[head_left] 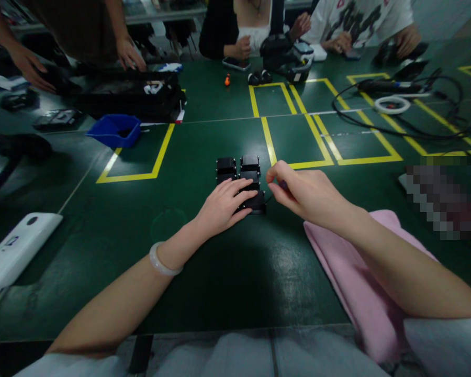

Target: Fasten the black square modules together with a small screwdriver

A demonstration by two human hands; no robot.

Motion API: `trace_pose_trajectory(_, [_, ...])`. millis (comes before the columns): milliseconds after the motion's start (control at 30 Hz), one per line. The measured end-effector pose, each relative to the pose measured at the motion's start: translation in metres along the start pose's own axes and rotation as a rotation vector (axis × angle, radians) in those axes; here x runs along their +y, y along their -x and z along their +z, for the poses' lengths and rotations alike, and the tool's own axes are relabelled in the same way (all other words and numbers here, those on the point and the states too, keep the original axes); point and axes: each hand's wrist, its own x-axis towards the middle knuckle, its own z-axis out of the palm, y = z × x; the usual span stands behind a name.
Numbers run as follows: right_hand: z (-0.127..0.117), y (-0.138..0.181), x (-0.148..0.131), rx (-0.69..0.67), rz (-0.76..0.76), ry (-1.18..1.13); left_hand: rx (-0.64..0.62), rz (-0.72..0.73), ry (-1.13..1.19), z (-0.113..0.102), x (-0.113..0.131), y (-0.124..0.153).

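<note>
Several small black box-shaped parts (250,162) with shiny screw-like points on their sides stand in two columns on the green table (239,272). My left hand (223,205) lies over the nearer ones, fingers spread flat on their tops, and hides part of them. Just right of the blocks, my right hand (298,189) is closed in a pinch. A thin dark line, perhaps a wire or a slim tool, shows between its fingertips and the nearest right block. What the fingers hold is mostly hidden.
A pink cloth (349,262) lies under my right forearm. At left are a white device (21,246) and a blue scoop-shaped tray (115,131). Black cables (416,131) coil at right. Across the table, people's hands (129,52) work near a long black case (121,97).
</note>
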Motion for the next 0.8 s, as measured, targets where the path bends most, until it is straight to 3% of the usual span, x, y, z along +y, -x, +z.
trace_pose_trajectory(800, [0.0005, 0.0002, -0.0003, -0.011, 0.005, 0.020, -0.003, -0.004, 0.015, -0.0008, 0.0005, 0.0004])
